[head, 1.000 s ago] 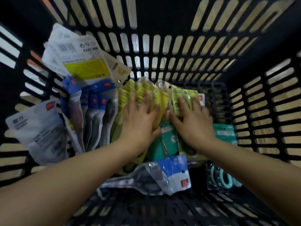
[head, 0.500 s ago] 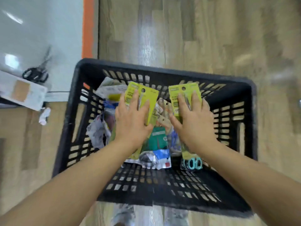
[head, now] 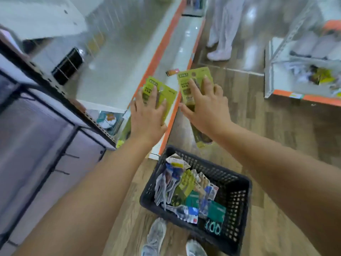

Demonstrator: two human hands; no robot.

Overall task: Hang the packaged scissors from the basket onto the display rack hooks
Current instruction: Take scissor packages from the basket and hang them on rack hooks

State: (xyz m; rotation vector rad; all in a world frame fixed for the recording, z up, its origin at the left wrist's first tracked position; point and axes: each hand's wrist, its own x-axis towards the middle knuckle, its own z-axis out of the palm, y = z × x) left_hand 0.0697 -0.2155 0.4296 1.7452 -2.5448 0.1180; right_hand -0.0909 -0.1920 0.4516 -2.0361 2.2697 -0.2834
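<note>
Both arms stretch fwd from the bottom corners toward frame centre, wrists about level, backs of hands facing the camera. Left hand [head: 147,117] holds a yellow-green scissors pack [head: 162,95] w/ fingers spread flat over its front; thumb is hidden behind, so it looks pinched between fingers & thumb. The pack's card top points up-left, its lower end sticks out below the wrist. Right hand [head: 204,106] grips a second yellow-green pack [head: 193,80] the same way, fingers splayed on the front, thumb out toward the left; that pack's bottom end shows under the hand. The two packs sit side by side, just apart, centre-top of frame, well above the basket.

Black slotted basket [head: 238,200] stands on the wood floor at lower centre-right, w/ more packaged scissors [head: 186,191] heaped inside – yellow-green, teal, blue/white. Grey shoes [head: 156,235] at bottom centre, just beside the basket. Shelf unit w/ orange edge [head: 160,52] runs up the middle; pegboard rack panel [head: 46,137] at left, blurred. Another person's legs [head: 223,30] at top.
</note>
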